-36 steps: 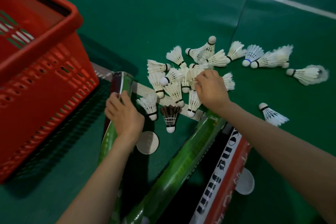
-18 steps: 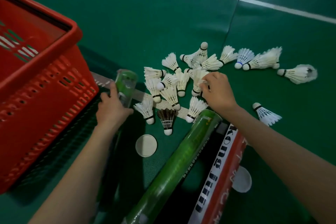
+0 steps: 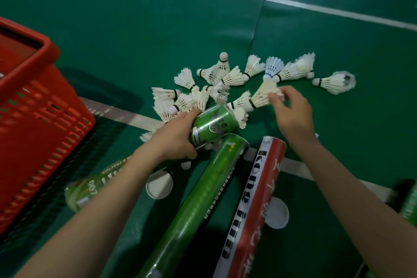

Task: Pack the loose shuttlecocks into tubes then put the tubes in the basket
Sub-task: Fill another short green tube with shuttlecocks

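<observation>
Several white shuttlecocks (image 3: 225, 79) lie scattered on the green court floor. My left hand (image 3: 176, 135) grips a green tube (image 3: 212, 124) near its open end, which points toward the pile. My right hand (image 3: 291, 110) pinches the feather end of one shuttlecock (image 3: 262, 96), lifted just right of the tube mouth with its cork end toward it. A second green tube (image 3: 203, 205) and a red-and-white tube (image 3: 252, 205) lie on the floor between my arms. The red basket (image 3: 40, 124) stands at the left.
Two white round tube caps (image 3: 159, 184) (image 3: 277, 212) lie on the floor by the tubes. Another green tube (image 3: 409, 205) shows at the right edge. White court lines cross the floor.
My left hand has swung the green tube from beside the basket over to the pile. My right hand picked a shuttlecock out of the pile and drew it right. The view shifted downward.
</observation>
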A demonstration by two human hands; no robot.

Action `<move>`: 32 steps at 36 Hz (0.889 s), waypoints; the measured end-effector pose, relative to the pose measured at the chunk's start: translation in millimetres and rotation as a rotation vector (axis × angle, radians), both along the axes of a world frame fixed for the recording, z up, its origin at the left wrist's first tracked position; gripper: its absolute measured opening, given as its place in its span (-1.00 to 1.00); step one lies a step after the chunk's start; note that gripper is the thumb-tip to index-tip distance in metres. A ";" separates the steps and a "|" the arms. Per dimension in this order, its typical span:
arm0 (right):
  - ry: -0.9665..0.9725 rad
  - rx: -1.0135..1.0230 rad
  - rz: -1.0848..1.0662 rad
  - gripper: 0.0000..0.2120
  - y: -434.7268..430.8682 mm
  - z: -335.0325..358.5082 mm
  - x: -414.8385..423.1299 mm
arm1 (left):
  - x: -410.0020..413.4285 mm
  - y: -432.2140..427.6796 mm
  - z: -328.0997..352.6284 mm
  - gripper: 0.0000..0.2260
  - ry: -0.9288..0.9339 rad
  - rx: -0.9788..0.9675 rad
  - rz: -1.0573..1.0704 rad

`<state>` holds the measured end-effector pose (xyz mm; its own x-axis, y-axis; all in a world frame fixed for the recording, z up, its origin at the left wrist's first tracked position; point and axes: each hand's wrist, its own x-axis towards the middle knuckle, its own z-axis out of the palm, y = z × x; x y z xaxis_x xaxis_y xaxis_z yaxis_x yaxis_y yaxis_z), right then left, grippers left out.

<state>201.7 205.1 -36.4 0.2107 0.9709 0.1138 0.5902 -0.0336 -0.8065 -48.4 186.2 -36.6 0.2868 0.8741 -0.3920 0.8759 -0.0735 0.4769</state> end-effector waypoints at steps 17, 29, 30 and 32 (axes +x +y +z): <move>0.381 -0.255 0.289 -0.74 -36.0 -5.8 -21.8 | 11.1 45.1 33.1 -0.18 -0.149 -0.378 -0.107; 0.661 -0.340 0.152 -0.63 -6.8 -21.2 -32.3 | 5.3 30.4 25.2 -0.15 -0.068 -0.279 -0.094; 0.579 -0.319 0.085 -0.72 -1.1 -27.4 -29.9 | 2.5 29.5 24.0 -0.15 -0.064 -0.273 -0.080; 0.325 -0.316 0.042 -0.87 9.9 -40.4 -23.7 | -3.2 27.9 18.9 -0.17 -0.054 -0.256 -0.059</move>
<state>178.0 215.0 -76.9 0.1462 0.9557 -0.2555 0.3140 -0.2898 -0.9041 -51.5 214.2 -17.7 0.3602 0.7295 -0.5814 0.8467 0.0059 0.5321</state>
